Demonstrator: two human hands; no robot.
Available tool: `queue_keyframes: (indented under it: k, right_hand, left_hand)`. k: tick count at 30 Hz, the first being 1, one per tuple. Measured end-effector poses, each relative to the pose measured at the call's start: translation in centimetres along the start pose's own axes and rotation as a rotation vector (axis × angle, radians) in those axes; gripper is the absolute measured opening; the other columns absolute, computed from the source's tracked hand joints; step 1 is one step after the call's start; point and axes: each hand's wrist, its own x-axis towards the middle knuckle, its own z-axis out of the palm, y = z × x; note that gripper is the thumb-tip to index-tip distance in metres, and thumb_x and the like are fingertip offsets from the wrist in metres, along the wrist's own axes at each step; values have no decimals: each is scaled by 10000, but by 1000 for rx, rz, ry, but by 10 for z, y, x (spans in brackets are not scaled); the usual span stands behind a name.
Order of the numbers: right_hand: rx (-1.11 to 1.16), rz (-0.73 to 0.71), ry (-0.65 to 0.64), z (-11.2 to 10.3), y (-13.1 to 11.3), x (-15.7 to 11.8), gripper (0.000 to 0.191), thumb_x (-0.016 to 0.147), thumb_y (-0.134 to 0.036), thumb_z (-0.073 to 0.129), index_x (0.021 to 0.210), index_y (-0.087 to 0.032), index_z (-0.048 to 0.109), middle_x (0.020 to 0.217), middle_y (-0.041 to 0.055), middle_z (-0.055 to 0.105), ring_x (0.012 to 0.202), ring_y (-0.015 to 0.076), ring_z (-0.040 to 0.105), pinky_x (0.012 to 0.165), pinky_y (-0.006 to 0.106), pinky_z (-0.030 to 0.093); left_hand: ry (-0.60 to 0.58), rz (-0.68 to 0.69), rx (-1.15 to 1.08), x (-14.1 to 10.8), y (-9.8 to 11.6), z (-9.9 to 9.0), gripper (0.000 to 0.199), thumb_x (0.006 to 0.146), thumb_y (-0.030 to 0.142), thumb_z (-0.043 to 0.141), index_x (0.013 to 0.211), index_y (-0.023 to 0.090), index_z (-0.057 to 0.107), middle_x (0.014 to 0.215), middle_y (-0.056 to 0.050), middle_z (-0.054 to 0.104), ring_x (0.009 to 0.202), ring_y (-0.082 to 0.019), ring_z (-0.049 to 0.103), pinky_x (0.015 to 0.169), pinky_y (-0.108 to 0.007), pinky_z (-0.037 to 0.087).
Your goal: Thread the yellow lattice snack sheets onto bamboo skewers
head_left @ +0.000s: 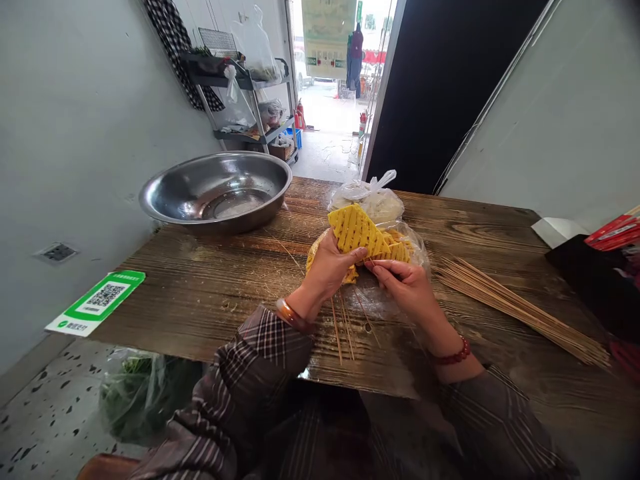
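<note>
My left hand [327,267] grips a yellow slab of food [353,227] scored with slanting slits, thumb along its near edge. At the slab's lower right edge, my right hand [407,287] is closed in a pinch on what looks like the end of a thin skewer, mostly hidden by the fingers. More yellow scored pieces [399,248] lie beneath and behind in a clear plastic bag [421,250]. A few loose bamboo skewers [345,327] rest on the table below my hands. To the right lies a bundle of bamboo skewers [520,310].
A large steel basin [215,223] stands at the table's back left. Behind my hands sits a knotted plastic bag [385,203]. A green QR-code card [100,300] is at the left edge, a black box [590,280] at the right. Bagged greens [145,400] are on the floor.
</note>
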Motion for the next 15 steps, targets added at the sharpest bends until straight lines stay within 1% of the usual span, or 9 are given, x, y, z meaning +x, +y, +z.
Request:
queue_keyframes:
  k: [5,8,15]
  right_hand:
    - [-29,-39,11,0,1,1,376,802,-515,705,934,-177,804,557,-17,557,505,89,428,451,221,346]
    - [-43,-70,17,0,3,3,364,813,-503,692,913,-171,803,561,-17,567,503,90,422,461,228,355]
    - [-47,-110,20,0,8,4,318,833,-472,685,900,-183,802,597,-7,604,518,101,461,475,238,377]
  left_hand:
    - [32,27,113,2,-7,-3,582,564,219,880,1065,194,584,1095,-48,690,1026,-228,649,949,-397,510]
    - [37,40,143,3,-9,-3,593,560,220,881,1069,193,580,1098,-51,687,1034,-229,646,950,-391,507]
    - [10,9,44,-1,-7,1,595,567,204,886,1069,188,567,1075,-40,679,991,-198,643,933,-361,504]
